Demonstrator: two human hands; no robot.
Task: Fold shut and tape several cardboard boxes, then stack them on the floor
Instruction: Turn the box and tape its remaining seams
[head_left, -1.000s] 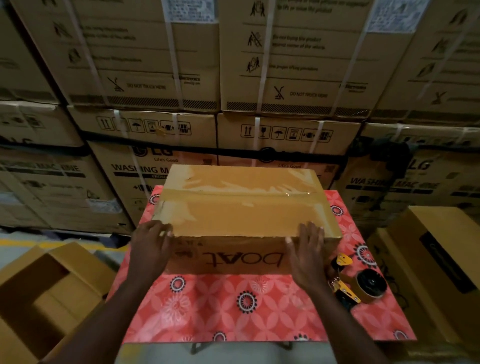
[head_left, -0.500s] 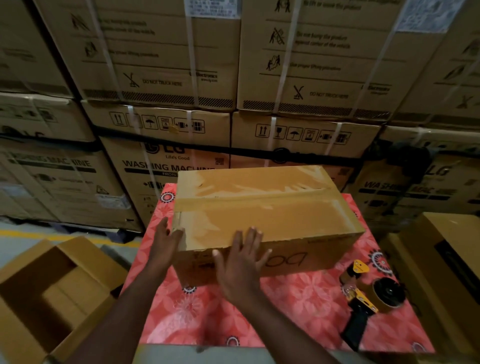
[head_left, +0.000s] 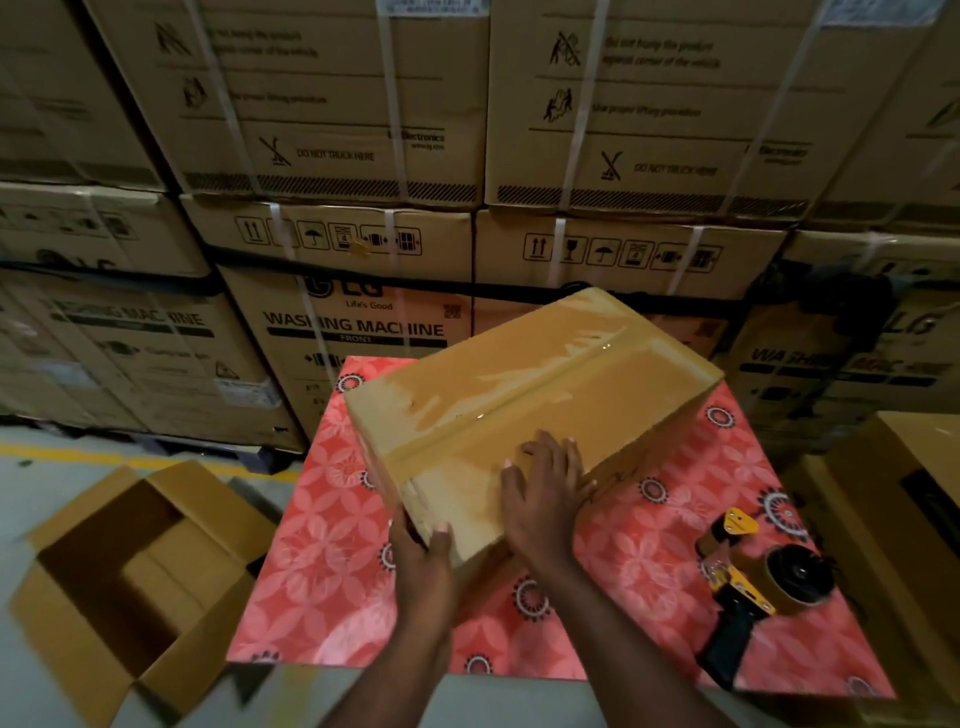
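Observation:
A closed cardboard box (head_left: 524, 395) with clear tape along its top seam sits turned at an angle on the red flowered table (head_left: 322, 545). My left hand (head_left: 421, 551) grips the box's near bottom corner, thumb on the side face. My right hand (head_left: 545, 493) lies flat, fingers spread, on the near top edge of the box. A yellow and black tape dispenser (head_left: 753, 587) with a brown roll lies on the table to the right, apart from both hands.
An open empty cardboard box (head_left: 130, 566) stands on the grey floor at the left. Another closed box (head_left: 904, 519) stands at the right edge. A wall of strapped washing machine cartons (head_left: 363, 322) rises just behind the table.
The box has been rotated on the table, its right end swinging away. My left hand slid to the near corner. My right hand moved from the front face onto the top edge.

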